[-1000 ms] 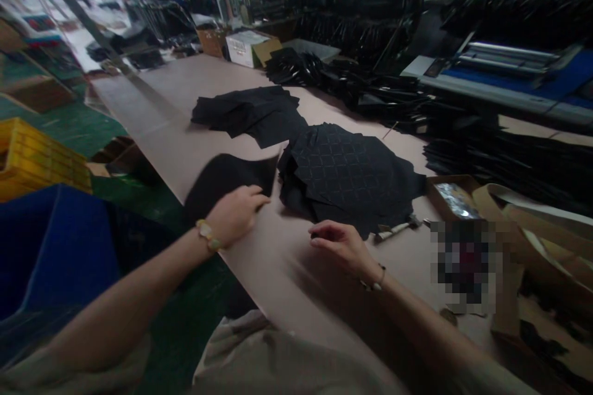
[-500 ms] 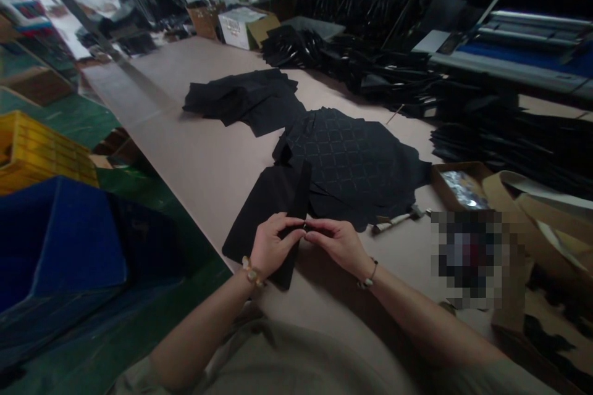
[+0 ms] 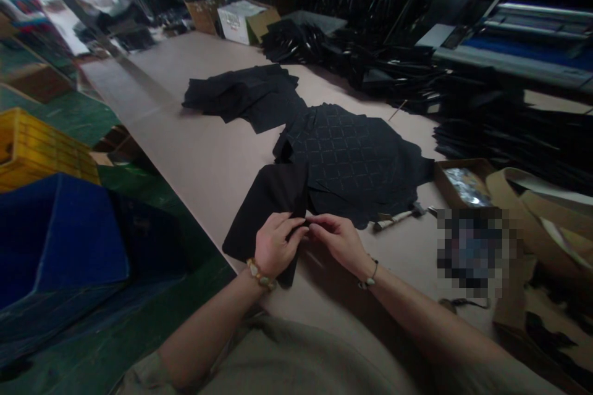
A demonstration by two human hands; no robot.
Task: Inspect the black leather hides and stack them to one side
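A black fabric panel (image 3: pixel 266 194) lies at the near edge of the table, its right side lifted between my hands. My left hand (image 3: pixel 278 244) is closed on that right edge, thumb and fingers pinching the cloth. Close beside it, my right hand (image 3: pixel 338 241) pinches at the same edge with thumb and forefinger; whether it holds cloth or some small part there is too small to tell. Just beyond my hands, a pile of black pieces with a stitched diamond grid (image 3: pixel 347 148) touches the panel.
More black fabric pieces (image 3: pixel 245 95) lie farther up the table (image 3: pixel 162 129). On the right are a hammer (image 3: pixel 398 219), a small box of shiny metal parts (image 3: pixel 467 185) and a cardboard box (image 3: pixel 514 296). Blue bin (image 3: pixel 88 234) and yellow crate (image 3: pixel 50 148) stand at left.
The panel's raised right flap has dropped and now lies flatter. My left hand has turned slightly over the edge, and my right fingertips have drawn a little apart from my left ones.
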